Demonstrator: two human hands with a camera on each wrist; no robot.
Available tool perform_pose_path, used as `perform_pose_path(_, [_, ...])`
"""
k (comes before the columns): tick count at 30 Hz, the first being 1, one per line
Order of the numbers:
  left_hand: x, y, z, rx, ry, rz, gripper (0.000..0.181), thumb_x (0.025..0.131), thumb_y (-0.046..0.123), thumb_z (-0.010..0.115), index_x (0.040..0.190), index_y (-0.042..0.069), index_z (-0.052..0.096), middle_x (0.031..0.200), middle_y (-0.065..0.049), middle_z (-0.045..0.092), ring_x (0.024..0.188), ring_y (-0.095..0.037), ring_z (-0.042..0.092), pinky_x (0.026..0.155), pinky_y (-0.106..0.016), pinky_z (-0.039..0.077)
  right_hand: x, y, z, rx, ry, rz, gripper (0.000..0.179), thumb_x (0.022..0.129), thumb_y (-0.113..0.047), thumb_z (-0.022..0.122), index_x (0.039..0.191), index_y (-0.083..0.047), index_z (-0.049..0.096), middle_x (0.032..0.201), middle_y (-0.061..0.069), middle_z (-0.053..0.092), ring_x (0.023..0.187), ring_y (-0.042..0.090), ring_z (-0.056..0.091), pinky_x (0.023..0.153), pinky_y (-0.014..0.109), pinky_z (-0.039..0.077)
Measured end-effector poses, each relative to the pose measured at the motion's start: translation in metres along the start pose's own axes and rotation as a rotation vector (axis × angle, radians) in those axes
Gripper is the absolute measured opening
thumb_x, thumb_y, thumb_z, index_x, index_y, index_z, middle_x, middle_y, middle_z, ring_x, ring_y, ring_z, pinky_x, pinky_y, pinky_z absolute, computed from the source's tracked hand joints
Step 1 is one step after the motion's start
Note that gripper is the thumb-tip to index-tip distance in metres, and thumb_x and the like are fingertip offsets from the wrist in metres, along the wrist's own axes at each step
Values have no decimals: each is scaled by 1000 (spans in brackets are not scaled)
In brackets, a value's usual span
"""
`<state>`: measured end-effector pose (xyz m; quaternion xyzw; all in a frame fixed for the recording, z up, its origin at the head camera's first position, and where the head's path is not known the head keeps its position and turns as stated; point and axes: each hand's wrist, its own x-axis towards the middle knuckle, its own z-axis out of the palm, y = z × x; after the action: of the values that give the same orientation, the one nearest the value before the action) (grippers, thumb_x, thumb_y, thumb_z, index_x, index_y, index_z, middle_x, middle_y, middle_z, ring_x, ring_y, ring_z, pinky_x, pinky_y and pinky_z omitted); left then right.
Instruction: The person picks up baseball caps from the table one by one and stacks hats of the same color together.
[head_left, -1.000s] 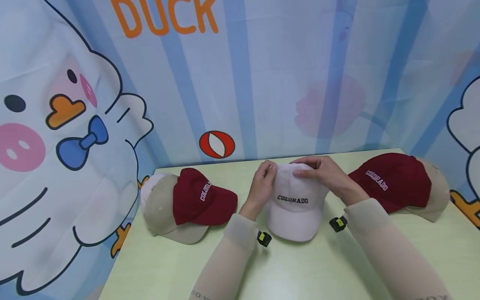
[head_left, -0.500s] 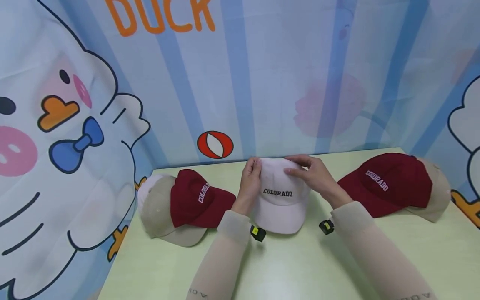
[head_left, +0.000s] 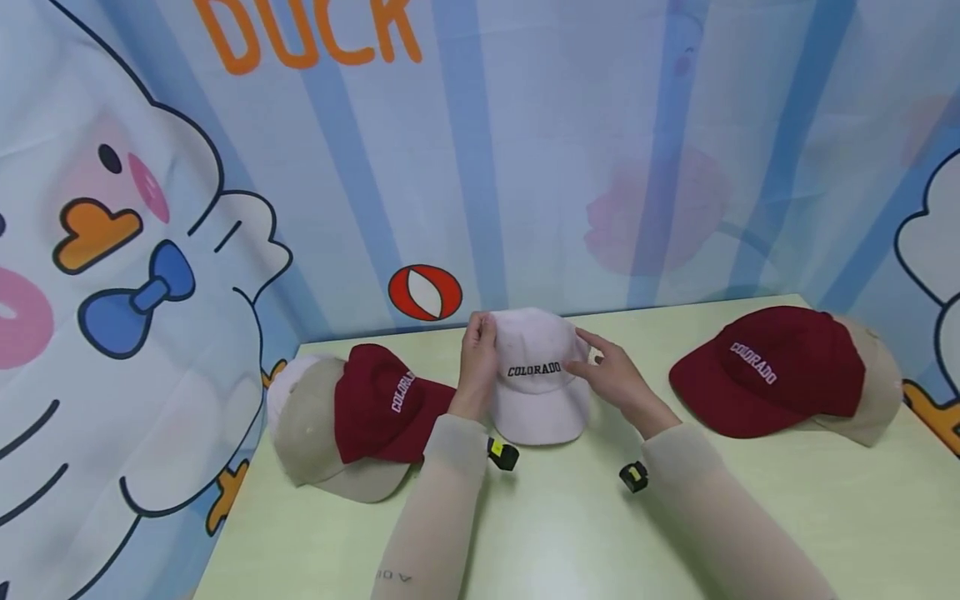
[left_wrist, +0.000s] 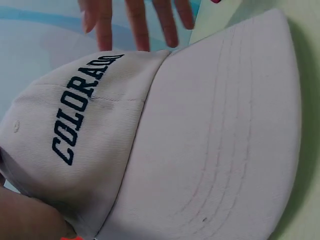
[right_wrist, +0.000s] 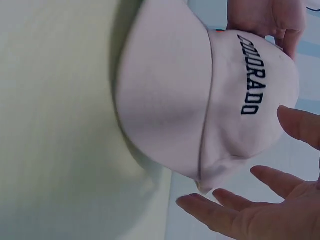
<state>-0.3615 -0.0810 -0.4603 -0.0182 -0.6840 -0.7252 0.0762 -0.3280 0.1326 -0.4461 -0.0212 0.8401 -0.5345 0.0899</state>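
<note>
A white cap (head_left: 540, 417) lettered COLORADO hangs near the back of the table, its brim facing me and tilted down. My left hand (head_left: 476, 367) pinches its left side near the crown, thumb in front; some of the fingers are hidden. Beside the cap's right side is my right hand (head_left: 618, 379), fingers spread. In the right wrist view, the right hand's fingers (right_wrist: 220, 215) are straight and stand apart from the fabric. The left wrist view shows the cap's brim (left_wrist: 200, 140) close up, with stitched rows along it.
At the left, a maroon cap (head_left: 375, 417) overlaps a beige cap (head_left: 307, 425), with a white cap (head_left: 279, 387) behind. At the right, another maroon cap (head_left: 802, 367) lies over a beige cap (head_left: 881, 375). A printed cloth backdrop (head_left: 547, 167) rises behind the table (head_left: 570, 533).
The white cap has moved left in the head view with my left hand. My right hand has loosened from the crown's top, its fingers now spread at the right side.
</note>
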Motion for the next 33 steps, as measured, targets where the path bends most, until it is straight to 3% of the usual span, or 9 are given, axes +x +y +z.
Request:
perform_pose_path(9, [17, -10, -4, 73, 62, -8, 30, 112, 39, 41, 120, 16, 58, 115, -6, 59, 109, -21, 53, 99, -40, 43, 0, 10, 25, 56, -102, 75, 82, 101, -28, 63, 167, -14, 17, 173, 20, 11, 160, 44, 9, 126, 63, 15])
perform_pose_path(13, [21, -12, -3, 130, 126, -65, 33, 112, 39, 41, 128, 17, 59, 135, -10, 53, 120, -26, 52, 108, -47, 44, 1, 10, 37, 77, -92, 73, 83, 100, -25, 64, 167, -13, 16, 173, 21, 11, 158, 47, 12, 126, 60, 18])
perform_pose_path(18, [25, -13, -3, 142, 180, -154, 38, 112, 44, 40, 137, 22, 58, 149, -11, 43, 127, -32, 50, 111, -53, 43, 1, 8, 49, 89, -64, 52, 84, 99, -23, 65, 166, -10, 17, 173, 20, 12, 159, 44, 10, 128, 57, 15])
perform_pose_path(22, [29, -14, -5, 101, 160, -177, 46, 111, 47, 39, 150, 25, 49, 159, -8, 39, 139, -31, 45, 118, -53, 38, 3, 6, 54, 104, -50, 45, 83, 99, -22, 65, 166, -8, 18, 173, 18, 14, 161, 39, 8, 129, 56, 12])
perform_pose_path(27, [32, -15, -9, 65, 114, -210, 59, 109, 55, 40, 163, 34, 29, 171, -3, 25, 154, -29, 30, 126, -56, 27, 7, 6, 56, 157, -51, 59, 81, 100, -22, 64, 166, -9, 19, 174, 16, 13, 161, 39, 6, 129, 54, 11])
perform_pose_path(33, [32, -17, -9, 90, 137, -242, 68, 108, 55, 43, 167, 32, 18, 173, -5, 16, 158, -31, 22, 128, -57, 20, 13, 4, 55, 204, -73, 86, 78, 101, -21, 63, 166, -11, 21, 174, 16, 9, 160, 42, 7, 129, 54, 13])
